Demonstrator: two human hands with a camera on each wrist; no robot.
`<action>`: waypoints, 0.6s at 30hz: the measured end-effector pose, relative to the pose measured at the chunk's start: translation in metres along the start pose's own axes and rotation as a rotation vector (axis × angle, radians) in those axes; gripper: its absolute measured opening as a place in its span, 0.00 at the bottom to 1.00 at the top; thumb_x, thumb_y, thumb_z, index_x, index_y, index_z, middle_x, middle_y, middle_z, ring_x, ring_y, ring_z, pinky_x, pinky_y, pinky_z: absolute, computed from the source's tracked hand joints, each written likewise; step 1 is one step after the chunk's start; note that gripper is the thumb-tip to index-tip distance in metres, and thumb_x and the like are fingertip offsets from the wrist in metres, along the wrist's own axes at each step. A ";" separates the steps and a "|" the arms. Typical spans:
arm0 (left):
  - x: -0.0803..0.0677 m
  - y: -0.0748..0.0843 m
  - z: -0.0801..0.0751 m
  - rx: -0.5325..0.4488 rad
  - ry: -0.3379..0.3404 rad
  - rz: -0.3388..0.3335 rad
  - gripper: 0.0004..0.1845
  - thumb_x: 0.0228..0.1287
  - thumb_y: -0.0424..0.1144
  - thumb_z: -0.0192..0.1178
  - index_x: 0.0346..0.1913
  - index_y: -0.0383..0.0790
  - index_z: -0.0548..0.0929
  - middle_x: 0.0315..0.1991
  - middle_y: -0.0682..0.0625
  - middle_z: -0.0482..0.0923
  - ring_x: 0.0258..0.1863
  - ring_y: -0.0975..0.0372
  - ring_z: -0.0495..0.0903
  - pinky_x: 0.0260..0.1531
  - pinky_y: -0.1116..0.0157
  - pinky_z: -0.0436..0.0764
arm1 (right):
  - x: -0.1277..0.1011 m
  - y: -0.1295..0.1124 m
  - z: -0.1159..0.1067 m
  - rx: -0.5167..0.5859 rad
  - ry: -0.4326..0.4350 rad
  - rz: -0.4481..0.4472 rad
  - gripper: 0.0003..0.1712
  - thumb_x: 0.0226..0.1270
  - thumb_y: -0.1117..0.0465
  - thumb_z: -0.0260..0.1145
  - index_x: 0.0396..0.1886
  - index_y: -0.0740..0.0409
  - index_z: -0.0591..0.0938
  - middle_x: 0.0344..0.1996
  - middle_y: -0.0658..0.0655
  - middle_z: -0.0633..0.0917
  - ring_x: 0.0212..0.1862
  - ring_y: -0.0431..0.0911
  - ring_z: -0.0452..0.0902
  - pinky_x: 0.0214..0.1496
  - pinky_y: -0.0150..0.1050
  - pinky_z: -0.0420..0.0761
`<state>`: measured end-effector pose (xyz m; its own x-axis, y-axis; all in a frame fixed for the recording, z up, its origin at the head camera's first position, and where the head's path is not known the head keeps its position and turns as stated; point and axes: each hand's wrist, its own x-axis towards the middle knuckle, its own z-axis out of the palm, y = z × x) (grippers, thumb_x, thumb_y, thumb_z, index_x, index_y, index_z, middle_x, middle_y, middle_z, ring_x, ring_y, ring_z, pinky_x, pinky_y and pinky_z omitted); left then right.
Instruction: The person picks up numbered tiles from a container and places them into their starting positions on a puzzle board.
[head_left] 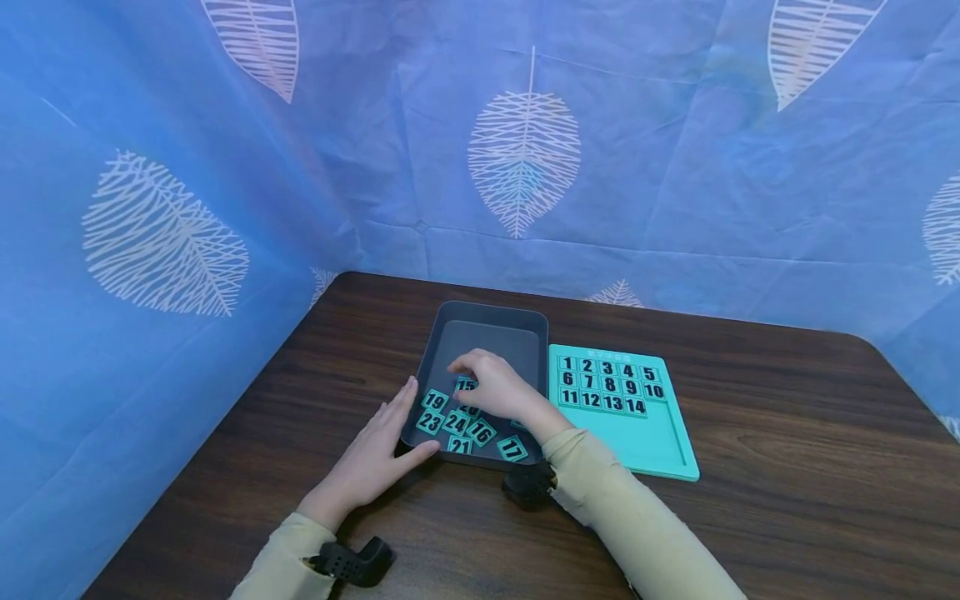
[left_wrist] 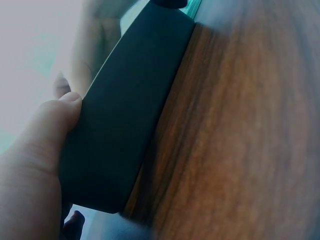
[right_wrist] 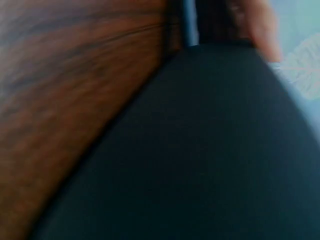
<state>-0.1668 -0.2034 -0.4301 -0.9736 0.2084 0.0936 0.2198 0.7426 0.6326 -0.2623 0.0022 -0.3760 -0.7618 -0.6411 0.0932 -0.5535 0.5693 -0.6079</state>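
A dark grey tray point(head_left: 487, 321) on the wooden table holds several loose teal number tiles point(head_left: 456, 423). My left hand point(head_left: 378, 454) lies with straight fingers against the tray's near left corner, thumb on its front wall point(left_wrist: 125, 130). My right hand point(head_left: 491, 387) reaches into the tray and pinches the tile marked 15 point(head_left: 466, 384) with curled fingers. To the right of the tray lies a teal puzzle board point(head_left: 637, 433) with tiles 1 to 14 set in its upper rows. The right wrist view shows only the blurred dark tray wall point(right_wrist: 200, 160) and table.
Blue leaf-print cloth point(head_left: 525, 150) walls in the table at the back and left. Bare wood point(head_left: 810, 467) stretches to the right of the board and in front of the tray.
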 end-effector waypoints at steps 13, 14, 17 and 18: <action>0.000 0.000 -0.001 0.011 0.004 -0.007 0.50 0.62 0.65 0.54 0.77 0.49 0.41 0.76 0.51 0.41 0.74 0.56 0.44 0.69 0.47 0.47 | 0.007 0.021 0.017 0.046 0.135 0.058 0.17 0.65 0.60 0.66 0.52 0.60 0.82 0.50 0.56 0.81 0.55 0.52 0.73 0.56 0.48 0.74; 0.000 0.000 -0.001 0.013 0.006 -0.004 0.50 0.62 0.65 0.54 0.77 0.48 0.42 0.76 0.50 0.41 0.74 0.55 0.44 0.69 0.47 0.47 | 0.007 0.022 0.017 0.038 0.135 0.065 0.17 0.64 0.60 0.67 0.52 0.60 0.83 0.50 0.57 0.81 0.55 0.52 0.73 0.56 0.49 0.73; 0.000 0.001 0.000 0.016 0.006 -0.010 0.50 0.62 0.65 0.55 0.77 0.49 0.42 0.76 0.51 0.41 0.74 0.56 0.44 0.69 0.48 0.47 | 0.007 0.023 0.018 0.012 0.119 0.091 0.17 0.63 0.60 0.68 0.52 0.59 0.83 0.50 0.56 0.81 0.55 0.52 0.73 0.57 0.49 0.73; 0.000 0.001 -0.001 0.019 0.006 -0.008 0.50 0.62 0.65 0.55 0.77 0.49 0.42 0.76 0.51 0.41 0.74 0.56 0.44 0.69 0.48 0.47 | 0.007 0.023 0.018 0.007 0.110 0.097 0.18 0.63 0.60 0.68 0.52 0.59 0.83 0.50 0.57 0.82 0.55 0.52 0.73 0.57 0.48 0.73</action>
<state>-0.1668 -0.2031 -0.4291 -0.9757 0.1983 0.0935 0.2129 0.7560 0.6189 -0.2746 0.0021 -0.4036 -0.8443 -0.5225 0.1190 -0.4730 0.6221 -0.6239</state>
